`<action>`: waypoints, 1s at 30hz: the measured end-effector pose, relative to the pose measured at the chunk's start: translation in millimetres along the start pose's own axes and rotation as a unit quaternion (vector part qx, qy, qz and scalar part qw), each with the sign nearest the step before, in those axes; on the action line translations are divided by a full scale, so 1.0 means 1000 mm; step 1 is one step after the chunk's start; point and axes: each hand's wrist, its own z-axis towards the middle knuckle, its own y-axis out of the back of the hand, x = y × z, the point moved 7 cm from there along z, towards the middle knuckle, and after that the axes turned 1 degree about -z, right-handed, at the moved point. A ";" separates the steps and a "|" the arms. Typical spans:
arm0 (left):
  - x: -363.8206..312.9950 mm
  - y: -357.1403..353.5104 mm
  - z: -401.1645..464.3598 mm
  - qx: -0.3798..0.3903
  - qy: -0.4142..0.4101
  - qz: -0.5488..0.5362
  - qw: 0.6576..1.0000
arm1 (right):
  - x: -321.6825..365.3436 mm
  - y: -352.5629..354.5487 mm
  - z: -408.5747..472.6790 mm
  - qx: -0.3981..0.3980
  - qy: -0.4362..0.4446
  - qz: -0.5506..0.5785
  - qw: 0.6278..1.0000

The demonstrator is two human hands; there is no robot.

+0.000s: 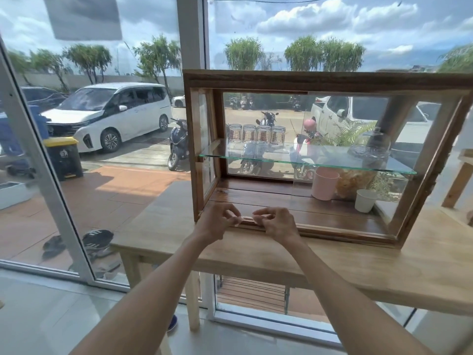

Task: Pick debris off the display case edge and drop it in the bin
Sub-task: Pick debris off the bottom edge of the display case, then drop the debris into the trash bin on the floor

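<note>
A wooden display case (320, 82) with glass walls stands on a pale wooden table (332, 262). Both my hands rest on its lower front edge (332, 230), at the left end. My left hand (217, 222) has its fingers curled, thumb and fingertips pinched together over the edge rail. My right hand (275, 224) is curled the same way a short gap to the right, fingertips pinched at the rail. Any debris between the fingers is too small to make out. A yellow-lidded bin (64, 156) stands outside, beyond the glass.
Inside the case, a glass shelf (307, 162) carries several glass jars (256, 133) and a glass dome (371, 147). A pink cup (325, 184) and a white cup (364, 199) stand on the case floor. Shoes (97, 239) lie by the sliding door frame (51, 175).
</note>
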 end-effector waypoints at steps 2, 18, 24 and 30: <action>0.001 0.011 -0.011 -0.004 0.022 -0.022 1.000 | 0.006 -0.007 -0.007 0.010 0.007 0.018 1.000; 0.096 0.108 -0.151 -0.089 0.155 -0.057 0.982 | 0.069 -0.137 -0.092 0.166 0.091 0.058 0.980; 0.146 0.135 -0.230 -0.123 0.231 -0.076 0.962 | 0.069 -0.219 -0.139 0.266 0.097 0.068 0.956; 0.205 0.144 -0.304 -0.173 0.327 -0.091 0.925 | 0.044 -0.290 -0.176 0.332 0.063 0.047 0.940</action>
